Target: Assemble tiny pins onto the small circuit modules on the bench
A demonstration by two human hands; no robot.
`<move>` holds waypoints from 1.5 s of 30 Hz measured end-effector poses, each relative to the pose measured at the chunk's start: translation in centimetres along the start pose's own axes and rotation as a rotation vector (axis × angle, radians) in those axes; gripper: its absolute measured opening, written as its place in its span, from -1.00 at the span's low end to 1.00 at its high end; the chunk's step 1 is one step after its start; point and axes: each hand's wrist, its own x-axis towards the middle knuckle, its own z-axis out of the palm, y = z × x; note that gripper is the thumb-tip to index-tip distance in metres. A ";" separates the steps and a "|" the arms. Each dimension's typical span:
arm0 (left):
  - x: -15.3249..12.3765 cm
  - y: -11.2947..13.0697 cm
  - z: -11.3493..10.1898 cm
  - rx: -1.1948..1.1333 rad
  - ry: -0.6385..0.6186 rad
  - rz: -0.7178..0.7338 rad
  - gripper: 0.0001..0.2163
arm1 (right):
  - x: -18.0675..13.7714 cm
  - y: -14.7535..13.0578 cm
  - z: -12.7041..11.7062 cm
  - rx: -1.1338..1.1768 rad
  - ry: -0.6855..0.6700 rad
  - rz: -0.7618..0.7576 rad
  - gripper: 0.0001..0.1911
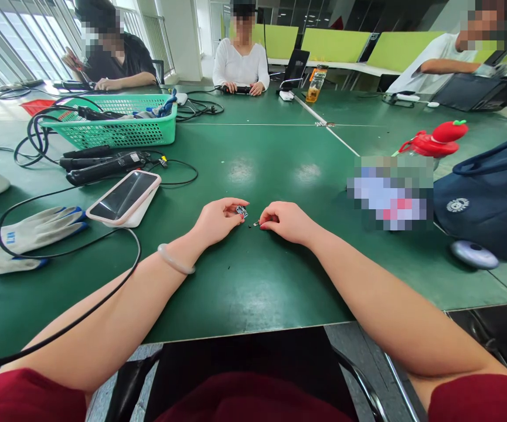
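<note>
Both my hands rest on a green table (253, 275) near its middle. My left hand (218, 219) pinches a small dark metal part (241, 211) between thumb and fingertips. My right hand (286, 221) lies close beside it, fingers curled, pinching a tiny silvery piece (257, 223) that I cannot make out. The two hands are a few centimetres apart. A few tiny dark specks lie on the table just below them. A pale bangle (174, 261) sits on my left wrist.
To the left lie a phone (123, 196) on a white stand, a white work glove (20, 237), black cables and tools, and a green basket (112, 123). A navy bag (490, 199) and a red bottle (433, 140) stand at right. Three people sit at the far side.
</note>
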 end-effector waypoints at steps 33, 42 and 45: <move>-0.6 1.2 0.4 -0.029 -0.129 0.090 -0.70 | -0.5 -2.5 0.6 0.310 0.257 -0.043 -0.93; -0.4 0.7 0.1 0.080 -0.013 0.003 -0.72 | 0.2 1.0 0.2 0.068 0.114 -0.003 -0.84; -0.4 0.7 0.2 0.075 -0.028 0.019 -0.72 | 0.2 1.1 0.4 0.018 0.090 0.005 -0.82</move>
